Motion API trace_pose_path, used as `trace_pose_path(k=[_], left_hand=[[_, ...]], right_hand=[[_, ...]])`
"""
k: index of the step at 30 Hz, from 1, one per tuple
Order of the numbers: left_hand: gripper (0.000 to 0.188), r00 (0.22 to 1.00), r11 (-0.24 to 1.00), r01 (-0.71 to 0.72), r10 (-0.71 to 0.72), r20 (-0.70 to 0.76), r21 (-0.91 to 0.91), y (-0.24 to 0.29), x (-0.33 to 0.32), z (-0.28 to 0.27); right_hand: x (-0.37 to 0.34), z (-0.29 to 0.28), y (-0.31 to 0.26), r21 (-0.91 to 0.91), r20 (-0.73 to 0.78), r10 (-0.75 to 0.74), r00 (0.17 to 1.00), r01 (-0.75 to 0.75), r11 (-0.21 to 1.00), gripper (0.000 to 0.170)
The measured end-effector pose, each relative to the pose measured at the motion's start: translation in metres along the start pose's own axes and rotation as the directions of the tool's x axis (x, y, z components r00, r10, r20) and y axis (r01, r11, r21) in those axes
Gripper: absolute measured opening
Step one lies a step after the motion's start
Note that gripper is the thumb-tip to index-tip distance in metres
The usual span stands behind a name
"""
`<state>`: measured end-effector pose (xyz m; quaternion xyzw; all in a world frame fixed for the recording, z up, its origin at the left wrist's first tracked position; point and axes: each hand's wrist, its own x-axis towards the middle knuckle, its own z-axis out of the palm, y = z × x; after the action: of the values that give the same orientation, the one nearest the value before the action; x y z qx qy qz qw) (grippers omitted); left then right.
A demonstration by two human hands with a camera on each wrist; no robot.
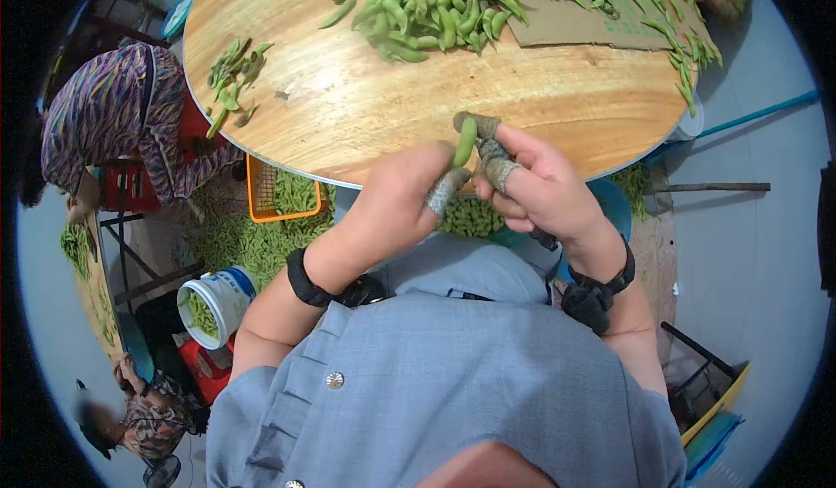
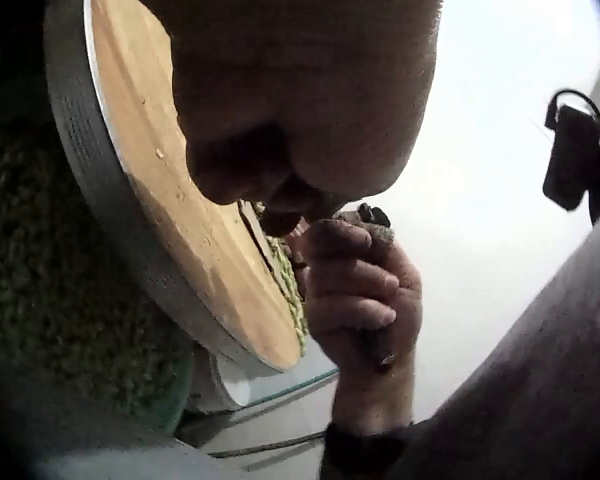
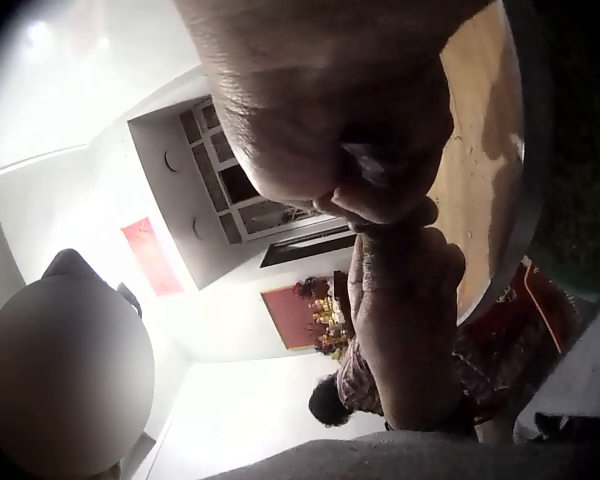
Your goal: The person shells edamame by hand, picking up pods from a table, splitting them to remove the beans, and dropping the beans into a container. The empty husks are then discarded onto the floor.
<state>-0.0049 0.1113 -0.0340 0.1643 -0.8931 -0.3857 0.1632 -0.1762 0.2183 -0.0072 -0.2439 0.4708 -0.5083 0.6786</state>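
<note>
Indoor workroom, home or business not determinable: round wooden table (image 1: 348, 109) heaped with green pods (image 1: 444, 9), more pods strewn over the floor. At left stand an orange crate (image 1: 254, 199) and white bucket (image 1: 237, 301) holding pods, with two other people (image 1: 109, 114) and a second table (image 1: 88, 296). Pale walls (image 3: 90, 195) bear a red panel (image 3: 152, 257).

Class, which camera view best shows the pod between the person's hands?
The head view: the pod shows bright green between the left hand and right hand. In both wrist views, it cannot be made out.
</note>
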Motion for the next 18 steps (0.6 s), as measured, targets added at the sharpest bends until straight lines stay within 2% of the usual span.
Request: trace_pose_path(k=[1, 2, 3, 4, 5, 6, 7, 8, 9, 10, 12, 13, 14, 15, 16, 17, 18], left_hand=[[0.014, 1.0, 1.0, 0.0, 0.0, 0.004, -0.003, -0.001, -0.001, 0.001], [0.014, 0.999, 0.997, -0.043, 0.042, 0.012, 0.069, -0.004, -0.002, 0.003], [0.013, 0.996, 0.986, -0.087, 0.084, 0.022, 0.14, -0.006, -0.003, 0.004], [0.013, 0.996, 0.987, -0.087, 0.084, 0.025, 0.138, -0.008, -0.004, 0.003], [0.012, 0.992, 0.992, -0.122, 0.121, 0.032, 0.044, -0.012, -0.003, 0.002], [0.011, 0.987, 0.987, -0.156, 0.157, 0.035, -0.05, -0.014, -0.004, 0.001], [0.011, 0.987, 0.987, -0.155, 0.157, 0.038, -0.051, -0.016, -0.007, -0.001], [0.013, 0.973, 0.803, 0.186, -0.068, 0.222, -0.567, -0.017, -0.011, -0.003], [0.015, 0.864, 0.298, 0.503, -0.149, 0.481, -0.812, -0.018, -0.014, -0.003], [0.015, 0.863, 0.299, 0.504, -0.15, 0.482, -0.81, -0.019, -0.013, -0.002], [0.021, 0.858, -0.026, 0.51, -0.063, 0.511, -0.86, -0.018, -0.011, 0.002], [0.022, 0.843, 0.196, 0.527, -0.239, 0.481, -0.827, -0.018, -0.007, 0.003], [0.022, 0.843, 0.199, 0.528, -0.242, 0.481, -0.826, -0.017, -0.005, 0.003], [0.023, 0.963, 0.735, 0.271, -0.197, 0.186, -0.621, -0.014, -0.002, 0.002], [0.026, 0.999, 0.991, -0.029, 0.024, -0.039, -0.131, -0.011, 0.0, 0.001], [0.028, 0.996, 0.993, -0.076, 0.081, -0.043, 0.094, -0.004, 0.004, -0.003], [0.028, 0.996, 0.992, -0.077, 0.081, -0.04, 0.101, -0.004, 0.003, 0.0]], right_hand=[[-0.001, -0.001, 0.0, -0.001, 0.017, 0.017, 1.0, -0.017, 1.0, 0.034], [0.001, -0.003, 0.001, 0.002, 0.013, 0.02, 1.0, -0.02, 1.0, 0.034], [0.004, -0.004, 0.005, 0.017, 0.025, 0.064, 0.998, -0.065, 0.998, 0.036], [0.006, -0.006, 0.008, 0.03, 0.038, 0.107, 0.994, -0.108, 0.994, 0.038], [0.005, -0.008, 0.011, 0.032, 0.037, 0.108, 0.993, -0.109, 0.994, 0.038], [0.003, -0.011, 0.014, 0.143, 0.109, 0.132, 0.985, -0.147, 0.979, 0.038], [0.003, -0.013, 0.016, 0.251, 0.184, 0.146, 0.972, -0.191, 0.949, 0.038], [0.002, -0.013, 0.019, 0.254, 0.184, 0.147, 0.972, -0.191, 0.948, 0.038], [0.001, -0.013, 0.022, 0.375, 0.259, 0.118, 0.959, -0.213, 0.902, 0.037], [0.001, -0.013, 0.024, 0.486, 0.329, 0.078, 0.941, -0.24, 0.841, 0.036], [0.005, -0.016, 0.024, 0.481, 0.274, 0.084, 0.958, -0.212, 0.851, 0.033], [0.006, -0.016, 0.024, 0.475, 0.217, 0.093, 0.972, -0.188, 0.86, 0.03], [0.005, -0.013, 0.021, 0.476, 0.22, 0.09, 0.971, -0.188, 0.859, 0.03], [0.002, -0.005, 0.014, 0.329, 0.102, 0.114, 0.988, -0.142, 0.934, 0.029], [0.0, 0.002, 0.01, 0.169, -0.02, 0.116, 0.993, -0.111, 0.979, 0.028], [0.001, 0.006, 0.01, 0.173, -0.008, 0.094, 0.996, -0.091, 0.981, 0.027], [0.001, 0.009, 0.011, 0.176, -0.004, 0.089, 0.996, -0.087, 0.981, 0.027]])
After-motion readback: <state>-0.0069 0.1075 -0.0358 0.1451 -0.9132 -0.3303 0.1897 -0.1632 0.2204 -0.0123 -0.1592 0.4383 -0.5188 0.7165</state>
